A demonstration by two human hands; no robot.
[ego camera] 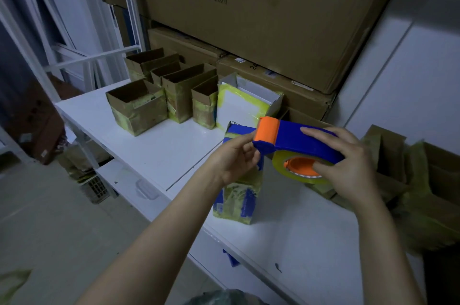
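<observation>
- The left hand [236, 157] is raised directly above the blue box [236, 195]. Its fingers [249, 141] are curled and pinch the front end of the tape dispenser [298, 137], just under the orange cutter head. Whether a free tape end lies between them cannot be told.
- The right hand [348, 165] grips the dispenser body above and to the right of the blue box. Some of its fingers wrap over the blue top, and one presses into the orange hub of the tape roll [280, 164].
- The dispenser is held off the surface, level, with the cutter head over the top of the blue box.
- The blue box stands upright on the white tabletop [154, 145] near its front edge, already heavily wrapped in yellowish tape.
- Step in hand, as judged: drawing out the tape end before sealing the blue box.
- The next move calls for pulling out a free length, pressing it onto the box top, and keeping the roll braked by the right hand while the strip is laid.
- Behind and to the left of the blue box stands a row of open cardboard boxes [139, 108]. A white box [239, 105] edged in tape stands directly behind it.
- Farthest behind the blue box, large cartons [249, 23] are stacked.
</observation>
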